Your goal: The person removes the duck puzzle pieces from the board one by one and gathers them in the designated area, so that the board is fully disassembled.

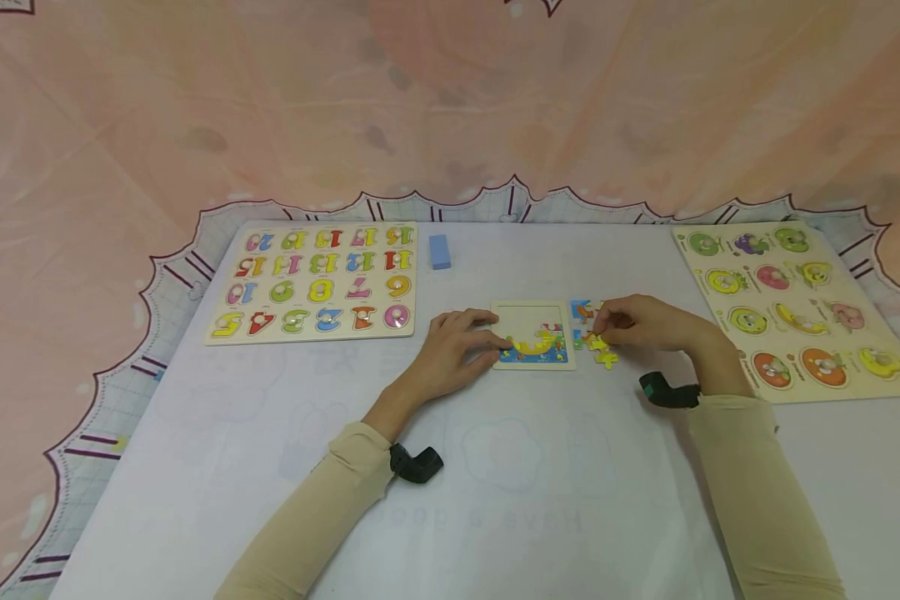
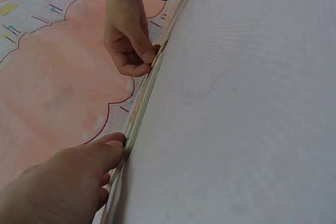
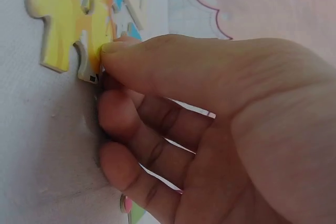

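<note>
A small jigsaw tray (image 1: 533, 307) lies mid-table, its lower part filled with blue, yellow and red pieces; the upper part shows bare board. At the tray's left edge rests my left hand (image 1: 461, 348), fingers loosely bent with the tips on the rim; the left wrist view shows that hand (image 2: 73, 174) touching the tray's side. To the right of the tray, my right hand (image 1: 645, 323) pinches a yellow puzzle piece (image 3: 94, 35) between thumb and fingers. Beside it lies another yellow puzzle piece (image 3: 60, 30). Loose blue and orange pieces (image 1: 581, 310) lie between tray and right hand.
A number puzzle board (image 1: 311, 277) lies at the left, and a fruit puzzle board (image 1: 795, 312) at the right, close to my right forearm. A blue block (image 1: 439, 252) stands toward the back. The white table (image 1: 525, 500) ends at a scalloped cloth border.
</note>
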Demonstrator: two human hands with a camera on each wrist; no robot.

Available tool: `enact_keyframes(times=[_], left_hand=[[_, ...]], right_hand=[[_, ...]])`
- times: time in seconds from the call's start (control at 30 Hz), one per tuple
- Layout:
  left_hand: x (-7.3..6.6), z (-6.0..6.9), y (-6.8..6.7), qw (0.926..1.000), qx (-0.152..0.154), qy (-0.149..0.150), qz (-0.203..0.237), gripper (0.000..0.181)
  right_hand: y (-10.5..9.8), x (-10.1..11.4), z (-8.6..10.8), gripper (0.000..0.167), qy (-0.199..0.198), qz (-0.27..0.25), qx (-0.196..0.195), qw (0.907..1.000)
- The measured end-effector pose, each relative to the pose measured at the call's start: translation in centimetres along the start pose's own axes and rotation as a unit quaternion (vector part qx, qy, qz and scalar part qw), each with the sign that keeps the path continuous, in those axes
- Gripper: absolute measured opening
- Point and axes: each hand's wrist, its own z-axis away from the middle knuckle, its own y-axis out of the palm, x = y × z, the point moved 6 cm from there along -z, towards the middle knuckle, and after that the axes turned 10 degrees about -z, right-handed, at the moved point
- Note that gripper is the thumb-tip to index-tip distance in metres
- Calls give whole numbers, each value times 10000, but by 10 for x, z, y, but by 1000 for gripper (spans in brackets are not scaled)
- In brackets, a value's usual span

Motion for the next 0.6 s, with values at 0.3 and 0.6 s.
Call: enact_keyframes(times=[0.3, 0.6], left_hand=[[2, 0, 2, 10000, 20, -18, -61, 22], [1, -1, 1, 10000, 43, -25, -6, 22]], right_hand=[[2, 9, -5, 10, -173, 21, -389, 9991], [15, 23, -17, 12, -361, -57, -491, 9981]])
